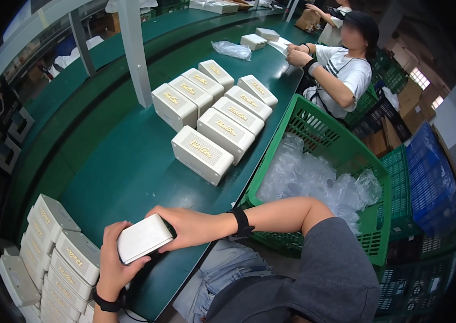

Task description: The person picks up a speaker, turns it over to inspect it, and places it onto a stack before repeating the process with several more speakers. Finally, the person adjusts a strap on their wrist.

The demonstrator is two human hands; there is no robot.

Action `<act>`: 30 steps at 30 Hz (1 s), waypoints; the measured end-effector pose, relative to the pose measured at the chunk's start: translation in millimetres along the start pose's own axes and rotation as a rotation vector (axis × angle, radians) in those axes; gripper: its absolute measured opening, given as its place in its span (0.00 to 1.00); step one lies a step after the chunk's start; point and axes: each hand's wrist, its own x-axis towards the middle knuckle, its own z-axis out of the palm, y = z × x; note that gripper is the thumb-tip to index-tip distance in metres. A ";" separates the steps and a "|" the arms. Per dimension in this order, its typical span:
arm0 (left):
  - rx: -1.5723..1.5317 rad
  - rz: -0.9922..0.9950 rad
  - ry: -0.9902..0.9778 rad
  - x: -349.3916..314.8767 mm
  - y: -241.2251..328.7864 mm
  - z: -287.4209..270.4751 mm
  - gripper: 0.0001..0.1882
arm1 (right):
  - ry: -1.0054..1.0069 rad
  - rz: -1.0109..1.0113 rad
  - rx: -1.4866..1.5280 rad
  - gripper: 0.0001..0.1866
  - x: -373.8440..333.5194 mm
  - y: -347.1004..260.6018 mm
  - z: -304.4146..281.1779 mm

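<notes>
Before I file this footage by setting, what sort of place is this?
Probably a factory assembly or packing line: matching cream boxes stand in rows on a green work surface, and a green crate beside it holds clear plastic.

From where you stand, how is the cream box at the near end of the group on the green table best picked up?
That cream box is probably best gripped by its two short ends, coming from its near side. Both ends look clear and nothing stands in front of it, while the next box crowds its far long side.
</notes>
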 end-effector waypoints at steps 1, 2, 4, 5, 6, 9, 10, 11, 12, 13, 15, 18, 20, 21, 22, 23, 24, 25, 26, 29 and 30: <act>-0.004 -0.001 -0.001 0.5 0.3 0.0 0.41 | 0.012 -0.024 -0.023 0.36 0.3 1.2 1.2; 0.012 0.012 0.004 0.4 0.4 0.1 0.40 | 0.026 -0.046 -0.045 0.35 0.3 2.3 2.9; 0.046 0.038 0.015 0.5 0.9 0.4 0.39 | 0.042 -0.064 -0.068 0.34 0.2 3.3 3.5; 0.043 0.035 0.014 0.4 1.2 0.2 0.39 | 0.035 -0.069 -0.079 0.34 0.6 3.8 4.2; 0.063 0.057 0.020 0.5 1.4 -0.2 0.38 | 0.028 -0.074 -0.090 0.34 1.0 3.9 4.9; 0.102 0.093 0.038 -0.2 2.5 -2.0 0.37 | 0.037 -0.086 -0.109 0.35 0.3 2.0 7.1; 0.117 0.088 0.034 -0.3 3.0 -3.1 0.37 | 0.058 -0.095 -0.117 0.35 -0.1 1.0 8.0; 0.132 0.084 0.029 0.4 3.5 -4.0 0.37 | 0.079 -0.103 -0.127 0.35 -0.4 0.9 8.5; 0.147 0.079 0.025 1.1 3.6 -4.5 0.36 | 0.075 -0.102 -0.124 0.35 -0.5 3.5 8.6; 0.146 0.074 0.025 1.9 3.3 -4.8 0.36 | 0.050 -0.085 -0.193 0.35 -0.7 8.8 8.2; 0.200 0.110 0.025 3.1 2.8 -6.1 0.36 | 0.004 -0.047 -0.324 0.36 -2.1 15.8 8.7; 0.248 0.152 0.027 2.7 1.1 -7.2 0.36 | -0.064 0.065 -0.281 0.36 0.2 18.4 8.5; 0.294 0.209 0.049 0.7 -0.7 -7.9 0.37 | -0.098 0.118 -0.255 0.36 2.0 19.9 7.8; 0.296 0.205 0.043 -0.8 -1.4 -8.3 0.37 | -0.011 -0.011 -0.291 0.35 2.6 21.5 7.2; 0.276 0.212 0.081 -2.3 -2.2 -8.4 0.37 | 0.077 -0.140 -0.327 0.34 3.2 22.6 6.2; 0.255 0.220 0.124 -2.9 -3.1 -7.3 0.38 | 0.163 -0.269 -0.365 0.33 3.8 22.8 3.4; 0.234 0.228 0.168 -3.6 -3.4 -7.1 0.38 | 0.160 -0.270 -0.364 0.33 4.7 21.3 0.0; 0.235 0.226 0.170 -4.3 -3.5 -7.8 0.38 | 0.175 -0.302 -0.377 0.33 5.8 17.9 -4.1; 0.222 0.196 0.159 -4.8 -4.3 -9.0 0.39 | 0.190 -0.335 -0.391 0.33 7.0 14.2 -7.9; 0.196 0.139 0.143 -5.1 -5.5 -10.6 0.41 | 0.209 -0.389 -0.412 0.33 6.6 10.8 -10.2; 0.185 0.117 0.118 -4.9 -5.9 -9.6 0.41 | 0.217 -0.406 -0.414 0.33 6.3 10.9 -10.3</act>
